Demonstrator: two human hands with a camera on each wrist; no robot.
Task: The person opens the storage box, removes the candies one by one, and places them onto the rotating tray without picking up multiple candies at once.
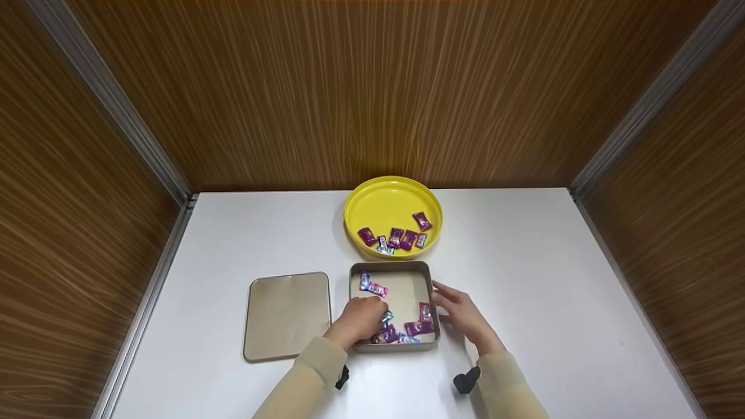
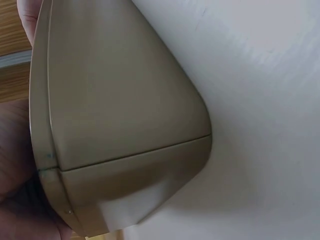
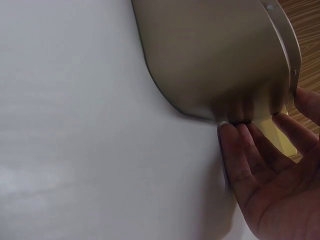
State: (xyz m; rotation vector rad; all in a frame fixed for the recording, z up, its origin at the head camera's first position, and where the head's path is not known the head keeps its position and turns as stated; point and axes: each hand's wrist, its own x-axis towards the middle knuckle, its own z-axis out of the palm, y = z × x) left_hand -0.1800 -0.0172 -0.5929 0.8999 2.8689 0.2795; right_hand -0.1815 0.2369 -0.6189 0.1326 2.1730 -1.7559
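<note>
In the head view a square gold-coloured tin (image 1: 396, 347) holds several wrapped candies, some purple (image 1: 419, 328), others pink (image 1: 377, 289) or blue (image 1: 365, 281). My left hand (image 1: 362, 317) reaches down into its left side with bent fingers, beside a light-blue candy (image 1: 387, 316). Its fingertips are hidden, so whether they pinch a candy does not show. On the tin's right side, my right hand (image 1: 464, 312) rests its extended fingertips (image 3: 231, 131) against the outer wall. The left wrist view mostly shows the tin's outer wall (image 2: 125, 90).
Behind the tin stands a round yellow tray (image 1: 384, 201) with several purple and blue candies near its front rim. A flat gold-coloured lid (image 1: 286, 317) lies left of the tin. Wood-grain panels (image 1: 372, 93) enclose the white table (image 1: 524, 250) at the back and sides.
</note>
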